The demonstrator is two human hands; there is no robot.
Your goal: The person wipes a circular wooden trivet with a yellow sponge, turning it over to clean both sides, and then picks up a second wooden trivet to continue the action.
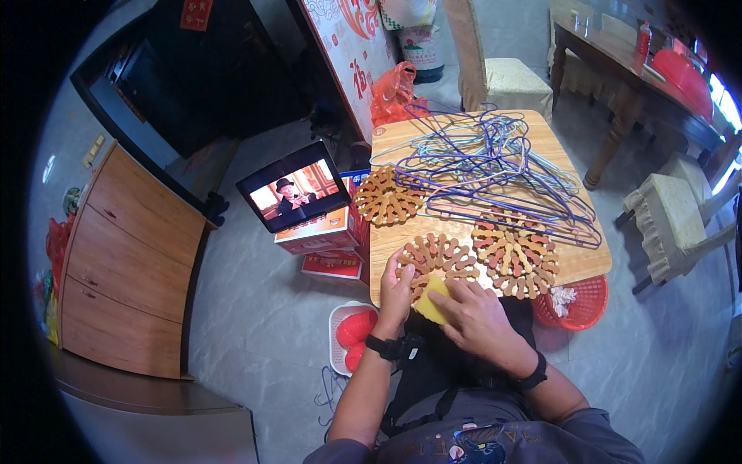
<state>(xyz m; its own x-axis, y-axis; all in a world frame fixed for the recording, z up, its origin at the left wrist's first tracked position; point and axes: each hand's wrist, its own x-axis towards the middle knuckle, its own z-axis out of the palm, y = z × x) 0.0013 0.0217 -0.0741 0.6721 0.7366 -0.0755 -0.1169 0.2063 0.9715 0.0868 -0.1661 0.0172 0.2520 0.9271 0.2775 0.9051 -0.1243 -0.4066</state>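
A round wooden trivet (438, 258) made of many small pieces lies at the near edge of a small wooden table (576, 263). My left hand (396, 291) grips its left rim. My right hand (471, 311) presses a yellow cloth (430, 301) against the trivet's near side. Two more wooden trivets lie on the table, one (516, 254) to the right and one (385, 198) further back on the left. Behind them sits a tangled pile of wire clothes hangers (495, 166) in blue, purple and pale green.
A tablet (294, 192) showing a video stands on boxes (325, 240) left of the table. A red basket (580, 305) sits at the right, a white basket with red items (352, 336) on the floor at left. Chairs (672, 224), a dining table (634, 66) and a wooden cabinet (127, 263) surround.
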